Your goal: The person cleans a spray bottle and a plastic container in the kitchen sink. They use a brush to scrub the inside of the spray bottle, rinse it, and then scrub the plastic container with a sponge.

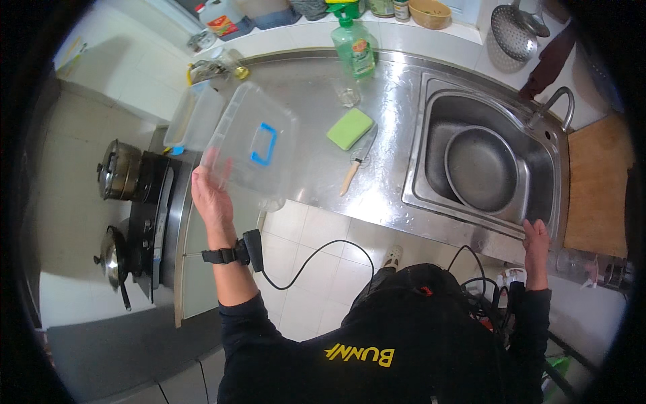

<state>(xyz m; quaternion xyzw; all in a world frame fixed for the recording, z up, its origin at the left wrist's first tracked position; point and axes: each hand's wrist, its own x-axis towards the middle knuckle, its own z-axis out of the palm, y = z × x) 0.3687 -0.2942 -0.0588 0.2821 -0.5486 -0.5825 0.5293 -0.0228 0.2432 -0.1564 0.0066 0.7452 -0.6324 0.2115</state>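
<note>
The left grip (214,202) holds a clear, smooth plastic box (242,135) with a bent blue handle (272,145), at its one o'clock. The right grip (536,244), by the shiny metal sink's (416,135) five o'clock corner: can't tell if wide.

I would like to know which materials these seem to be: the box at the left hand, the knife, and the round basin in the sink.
Box: probably clear plastic, smooth; the counter shows through it.
Knife: greyish blade, likely metal; pale handle, perhaps wood or plastic.
Basin: grey with dull sheen, apparently metal.
</note>
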